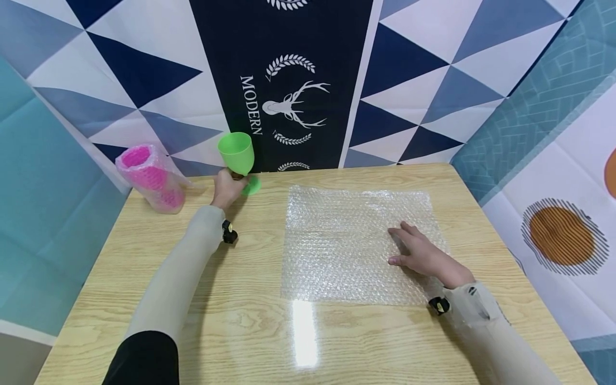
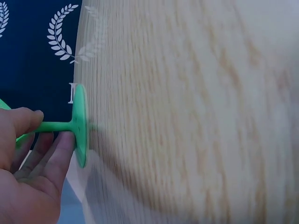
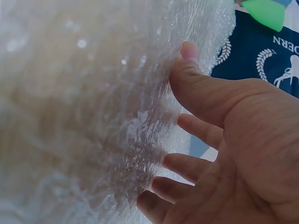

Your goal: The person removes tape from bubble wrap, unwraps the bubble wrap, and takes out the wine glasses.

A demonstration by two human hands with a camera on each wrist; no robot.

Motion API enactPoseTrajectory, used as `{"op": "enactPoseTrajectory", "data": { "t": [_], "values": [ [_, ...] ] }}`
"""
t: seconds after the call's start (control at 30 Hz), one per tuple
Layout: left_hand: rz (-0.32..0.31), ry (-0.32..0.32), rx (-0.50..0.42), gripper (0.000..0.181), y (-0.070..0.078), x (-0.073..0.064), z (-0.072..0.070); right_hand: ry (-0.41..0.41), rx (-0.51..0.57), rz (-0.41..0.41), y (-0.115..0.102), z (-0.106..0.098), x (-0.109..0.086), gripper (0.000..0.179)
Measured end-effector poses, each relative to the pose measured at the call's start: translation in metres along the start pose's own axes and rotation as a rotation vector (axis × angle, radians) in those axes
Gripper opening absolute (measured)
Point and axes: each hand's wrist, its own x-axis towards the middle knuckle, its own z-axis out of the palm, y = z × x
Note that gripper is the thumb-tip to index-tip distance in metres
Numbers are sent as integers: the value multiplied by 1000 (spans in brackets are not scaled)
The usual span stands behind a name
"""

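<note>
A green plastic goblet [image 1: 237, 152] stands upright near the back edge of the table, left of centre. My left hand [image 1: 228, 188] grips it by the stem, just under the bowl. The left wrist view shows thumb and fingers around the thin stem, with the round base [image 2: 80, 126] close to the tabletop; whether it touches is hard to tell. A flat sheet of clear bubble wrap [image 1: 337, 246] lies to the right of the goblet. Over its right part is my right hand [image 1: 423, 255], fingers spread and relaxed, fingertips at the sheet's surface and holding nothing.
At the back left corner stands a pink object [image 1: 154, 179] rolled in bubble wrap, with a loose flap toward the left hand. Patterned cloth walls rise behind and beside the wooden table [image 1: 240, 321].
</note>
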Motion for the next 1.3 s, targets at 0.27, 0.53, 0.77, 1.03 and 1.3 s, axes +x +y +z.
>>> {"op": "enactPoseTrajectory", "data": {
  "t": [0.27,0.53,0.77,1.03,1.3],
  "values": [
    [6,27,-58,38,2,-8,0,-4,-6,4,-1,-1,0,83],
    [-73,26,-169,59,6,-23,-1,-2,1,-8,0,-2,1,82],
    [-193,-59,-316,70,8,-44,-10,-15,7,-3,0,-2,2,82],
    [-255,-267,-398,74,17,-68,-22,-13,14,-3,0,-2,3,82],
    [-229,-437,-364,63,25,-104,-16,0,8,-6,3,0,1,82]
  ]
}}
